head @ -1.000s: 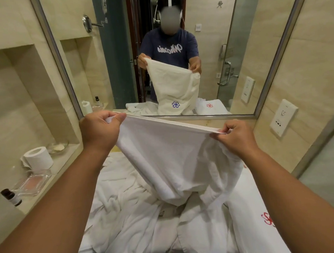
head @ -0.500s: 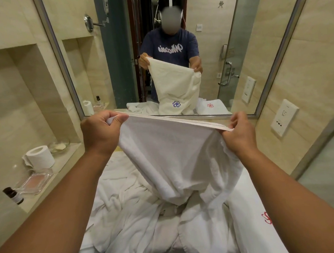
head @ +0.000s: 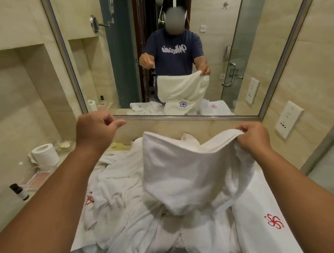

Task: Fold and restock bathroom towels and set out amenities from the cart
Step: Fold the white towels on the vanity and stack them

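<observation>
A white towel hangs over the counter, held up by one top corner. My right hand pinches that corner at the right. My left hand is raised at the left with fingers curled and thumb against them, holding nothing; the towel's left corner stands free of it. Under the towel lies a heap of rumpled white towels, some with a red embroidered logo. The mirror shows the held towel's far side with a blue logo.
A ledge at the left carries a toilet roll, a clear tray, a small glass dish and a small dark bottle. Wall sockets sit on the right wall. A glass panel stands at the far right.
My left hand has let go of the towel's left corner and lifted away. The towel has dropped lower and now hangs from my right hand alone.
</observation>
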